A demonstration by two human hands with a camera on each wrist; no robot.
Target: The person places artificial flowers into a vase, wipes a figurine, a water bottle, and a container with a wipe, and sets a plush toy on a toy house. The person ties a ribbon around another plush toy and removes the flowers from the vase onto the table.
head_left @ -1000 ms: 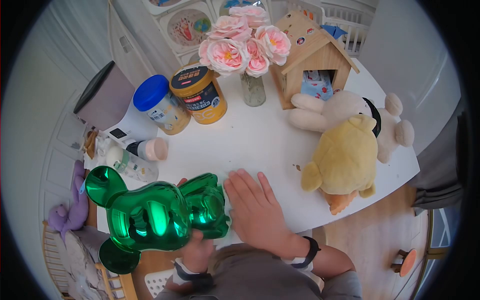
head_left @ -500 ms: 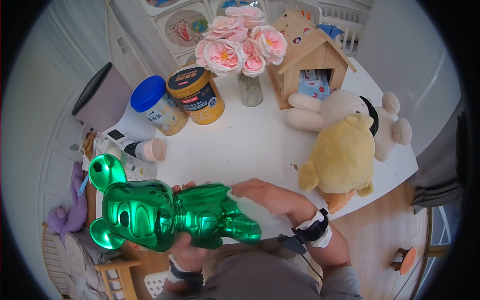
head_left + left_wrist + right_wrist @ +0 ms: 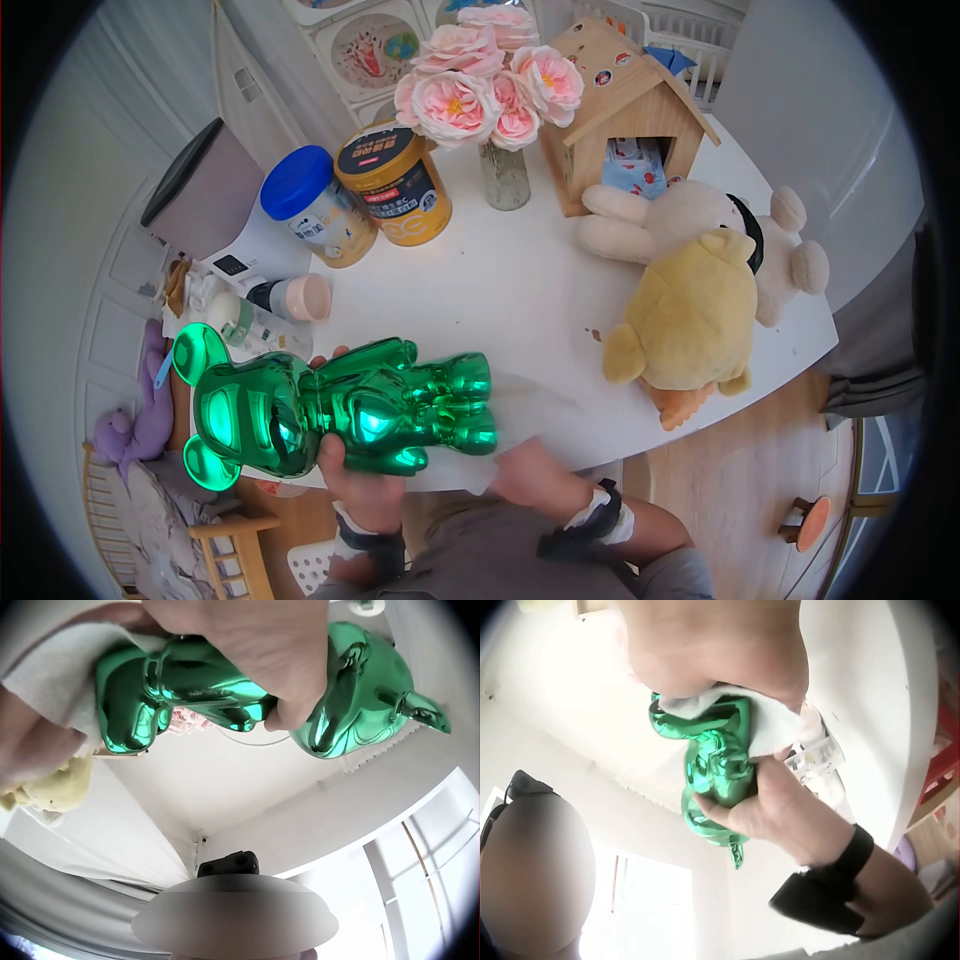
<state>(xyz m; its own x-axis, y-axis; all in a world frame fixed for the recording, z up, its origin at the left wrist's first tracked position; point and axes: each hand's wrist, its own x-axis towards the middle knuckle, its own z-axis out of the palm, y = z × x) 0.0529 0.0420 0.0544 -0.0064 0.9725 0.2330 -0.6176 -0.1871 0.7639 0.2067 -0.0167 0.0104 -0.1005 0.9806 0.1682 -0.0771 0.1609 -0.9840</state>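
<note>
A shiny green bear figurine lies on its back above the table's near edge, its head to the left and feet to the right. My left hand grips it at the neck and upper body, thumb on the near side, other fingertips showing at the far side. Just beyond the feet is my right hand, slightly blurred. It holds a white cloth, which lies against the figurine's feet in the right wrist view. Part of the same cloth appears beside a foot in the left wrist view.
On the white table stand a blue-lidded can, a yellow can and a vase of pink roses. Bottles lie at the left. A wooden house and plush toys occupy the right.
The figurine has turned in the left hand, its front now facing up. The right hand went from flat beside the feet, across them with the cloth, to the near right, its fingers now bent.
</note>
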